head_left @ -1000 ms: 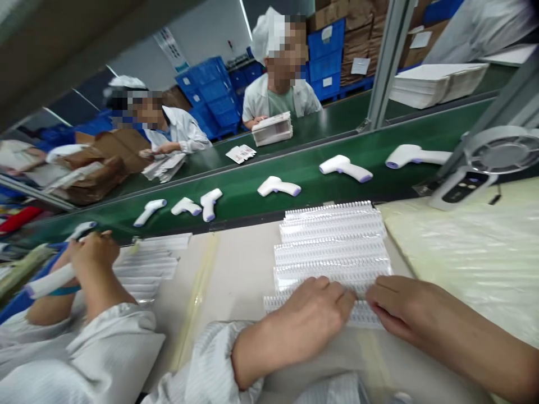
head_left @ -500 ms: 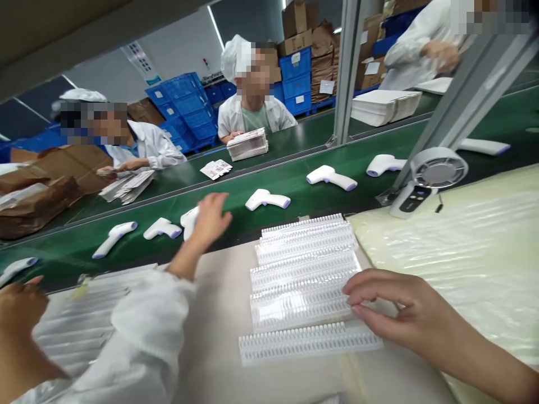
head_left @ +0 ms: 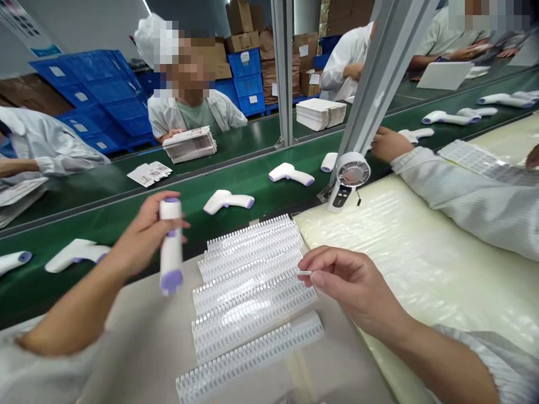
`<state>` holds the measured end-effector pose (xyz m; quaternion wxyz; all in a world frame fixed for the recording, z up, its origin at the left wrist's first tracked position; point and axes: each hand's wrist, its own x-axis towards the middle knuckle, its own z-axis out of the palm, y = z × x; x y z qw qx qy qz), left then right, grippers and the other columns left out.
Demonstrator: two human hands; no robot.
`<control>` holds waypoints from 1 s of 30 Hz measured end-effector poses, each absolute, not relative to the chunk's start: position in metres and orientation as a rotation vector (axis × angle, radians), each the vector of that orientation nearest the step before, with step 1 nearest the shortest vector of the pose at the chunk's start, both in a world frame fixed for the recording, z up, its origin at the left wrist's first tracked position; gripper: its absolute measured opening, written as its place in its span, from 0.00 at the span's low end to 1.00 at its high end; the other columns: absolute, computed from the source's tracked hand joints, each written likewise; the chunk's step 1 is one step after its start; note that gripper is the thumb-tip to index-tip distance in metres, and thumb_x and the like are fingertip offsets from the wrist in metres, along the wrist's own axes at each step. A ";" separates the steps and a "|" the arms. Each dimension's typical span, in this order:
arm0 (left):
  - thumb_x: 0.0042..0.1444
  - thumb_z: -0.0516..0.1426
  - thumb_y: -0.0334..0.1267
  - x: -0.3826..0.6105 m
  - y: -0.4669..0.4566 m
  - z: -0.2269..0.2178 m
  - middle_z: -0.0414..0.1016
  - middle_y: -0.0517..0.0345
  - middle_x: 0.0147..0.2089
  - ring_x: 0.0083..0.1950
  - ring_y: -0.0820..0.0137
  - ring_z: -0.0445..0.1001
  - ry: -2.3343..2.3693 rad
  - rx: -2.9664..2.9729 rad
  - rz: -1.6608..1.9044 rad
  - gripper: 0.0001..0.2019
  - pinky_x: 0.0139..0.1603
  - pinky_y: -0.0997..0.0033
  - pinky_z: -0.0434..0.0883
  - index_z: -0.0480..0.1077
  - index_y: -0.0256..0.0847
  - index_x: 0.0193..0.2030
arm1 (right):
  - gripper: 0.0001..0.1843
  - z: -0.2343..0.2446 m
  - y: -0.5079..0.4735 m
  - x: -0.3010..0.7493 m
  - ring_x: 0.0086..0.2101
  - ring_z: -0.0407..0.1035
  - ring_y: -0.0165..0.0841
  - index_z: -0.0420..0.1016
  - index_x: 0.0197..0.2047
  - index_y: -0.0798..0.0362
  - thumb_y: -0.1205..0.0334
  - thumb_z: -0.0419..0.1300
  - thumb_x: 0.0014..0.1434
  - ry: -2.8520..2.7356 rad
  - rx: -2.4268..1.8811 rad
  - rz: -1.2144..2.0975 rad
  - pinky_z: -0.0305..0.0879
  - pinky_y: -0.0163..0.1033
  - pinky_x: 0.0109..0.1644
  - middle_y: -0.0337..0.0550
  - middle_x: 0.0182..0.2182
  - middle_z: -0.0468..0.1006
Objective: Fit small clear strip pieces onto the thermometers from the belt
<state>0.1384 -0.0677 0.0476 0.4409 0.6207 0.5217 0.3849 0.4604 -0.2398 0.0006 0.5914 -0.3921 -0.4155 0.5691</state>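
My left hand grips a white and purple forehead thermometer above the near edge of the belt, its purple handle end tilted down. My right hand pinches a tiny pale label between thumb and forefinger, over the right edge of the label sheets. These clear, glossy label sheets overlap on the table and carry rows of small grey tabs. A separate label strip lies nearest me, part of its row bare at the right end.
More thermometers lie along the green belt. A small fan stands by a slanted metal post. Plastic-wrapped yellowish material covers the right side. A co-worker's hand reaches to the belt; others sit opposite.
My left hand has lifted a thermometer off the belt and drawn it nearer. The right hand now has a small label pinched off the strip. My view has swung right.
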 end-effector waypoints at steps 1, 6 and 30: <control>0.51 0.65 0.39 0.165 -0.100 0.047 0.71 0.59 0.47 0.44 0.59 0.75 1.218 1.458 0.878 0.27 0.34 0.65 0.78 0.63 0.51 0.57 | 0.02 0.003 -0.243 0.459 0.34 0.76 0.29 0.86 0.32 0.45 0.61 0.73 0.56 -0.928 -0.890 1.333 0.75 0.34 0.39 0.39 0.36 0.84; 0.62 0.64 0.45 0.268 -0.224 0.024 0.70 0.59 0.45 0.37 0.72 0.71 0.783 1.128 0.620 0.21 0.39 0.70 0.73 0.62 0.53 0.58 | 0.05 0.005 -0.255 0.451 0.35 0.76 0.31 0.84 0.30 0.48 0.59 0.74 0.55 -0.875 -0.879 1.340 0.76 0.36 0.39 0.41 0.40 0.82; 0.64 0.58 0.52 0.287 -0.241 -0.008 0.65 0.55 0.66 0.69 0.54 0.63 0.888 1.013 0.704 0.23 0.54 0.60 0.68 0.59 0.57 0.64 | 0.06 0.000 -0.254 0.444 0.40 0.75 0.35 0.80 0.26 0.49 0.62 0.71 0.54 -0.956 -1.020 1.237 0.73 0.37 0.38 0.43 0.39 0.78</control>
